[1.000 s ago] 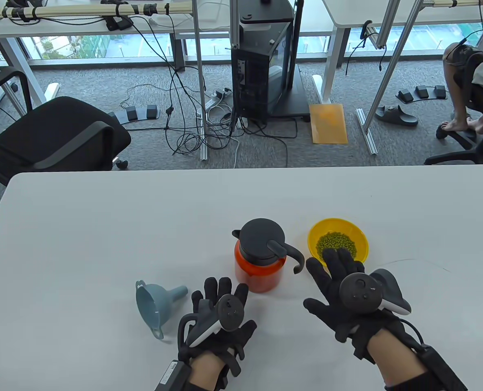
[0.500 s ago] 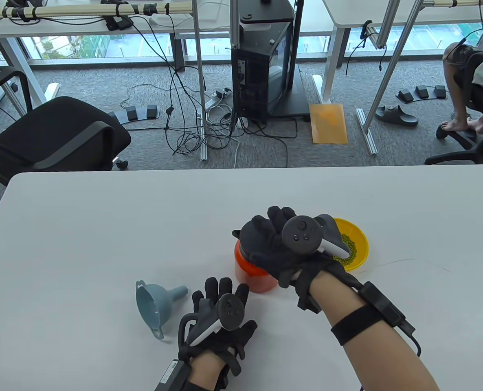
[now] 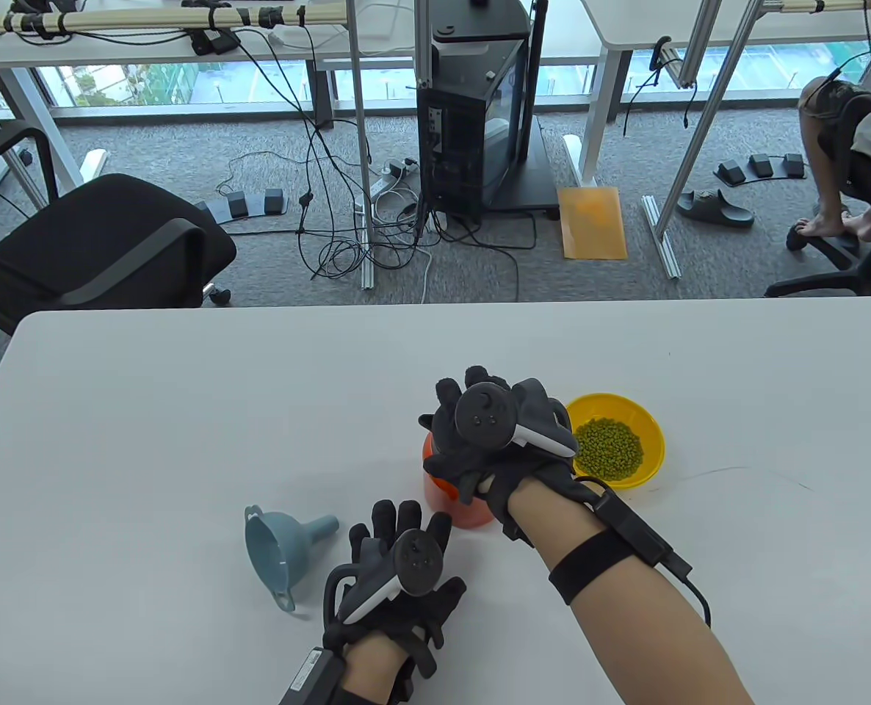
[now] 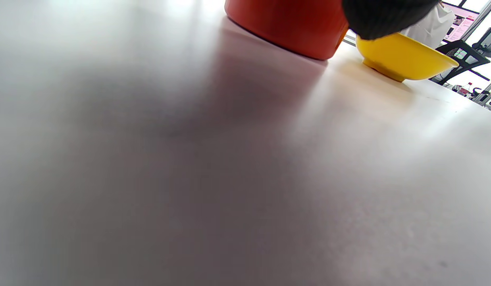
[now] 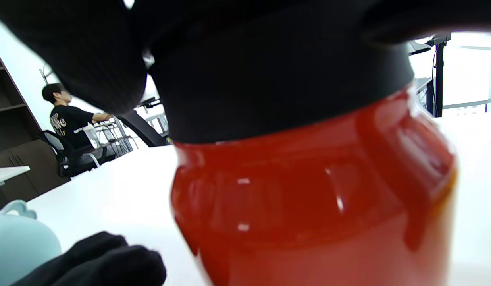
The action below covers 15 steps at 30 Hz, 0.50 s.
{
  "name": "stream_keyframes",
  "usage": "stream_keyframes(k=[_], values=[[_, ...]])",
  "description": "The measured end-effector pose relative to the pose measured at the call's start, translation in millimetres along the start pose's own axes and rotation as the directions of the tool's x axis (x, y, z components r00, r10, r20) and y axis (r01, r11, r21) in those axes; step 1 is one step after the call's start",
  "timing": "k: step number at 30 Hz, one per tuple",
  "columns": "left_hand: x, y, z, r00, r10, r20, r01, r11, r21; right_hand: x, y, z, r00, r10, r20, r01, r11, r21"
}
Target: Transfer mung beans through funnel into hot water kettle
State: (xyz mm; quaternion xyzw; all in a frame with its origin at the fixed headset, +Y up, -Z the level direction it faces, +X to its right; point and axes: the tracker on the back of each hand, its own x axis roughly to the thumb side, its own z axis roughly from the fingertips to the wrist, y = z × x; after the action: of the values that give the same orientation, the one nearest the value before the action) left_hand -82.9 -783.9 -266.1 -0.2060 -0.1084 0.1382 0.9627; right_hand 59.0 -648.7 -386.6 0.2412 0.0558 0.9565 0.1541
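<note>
The orange kettle (image 3: 454, 507) with a black lid stands mid-table; it fills the right wrist view (image 5: 309, 198). My right hand (image 3: 472, 433) lies over the black lid (image 5: 269, 79) and grips it from above, hiding it in the table view. The yellow bowl (image 3: 648, 433) of green mung beans (image 3: 608, 446) sits just right of the kettle, also seen in the left wrist view (image 4: 404, 57). The blue funnel (image 3: 285, 540) lies on its side at the left. My left hand (image 3: 399, 565) rests flat on the table between funnel and kettle, fingers spread, holding nothing.
The white table (image 3: 149, 411) stretches wide to the left and far side. Its far edge faces an office chair (image 3: 90, 242), cables and a computer tower on the floor beyond.
My right hand moved from beside the bowl leftward onto the kettle lid and closed around it. The bowl of beans is uncovered again. My left hand has stayed put.
</note>
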Motion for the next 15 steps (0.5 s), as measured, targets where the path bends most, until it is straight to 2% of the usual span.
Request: stream_keyframes(k=[5,9,15], values=[[-0.7,0.6,0.3,1.0,0.004,0.0,-0.004,1.0,0.005,3.1,-5.1,3.9,0.999,0.025,0.025,-0.024,0.997,-0.073],[-1.5,0.3,0.1,1.0,0.007,0.0,-0.007,1.0,0.005,6.5,-20.5,14.2,0.998,0.015,0.061,-0.005,0.987,-0.161],[-1.9,0.6,0.5,1.0,0.025,0.013,-0.025,1.0,-0.001,-5.6,-52.1,47.8,0.991,-0.074,0.108,0.103,0.947,-0.303]])
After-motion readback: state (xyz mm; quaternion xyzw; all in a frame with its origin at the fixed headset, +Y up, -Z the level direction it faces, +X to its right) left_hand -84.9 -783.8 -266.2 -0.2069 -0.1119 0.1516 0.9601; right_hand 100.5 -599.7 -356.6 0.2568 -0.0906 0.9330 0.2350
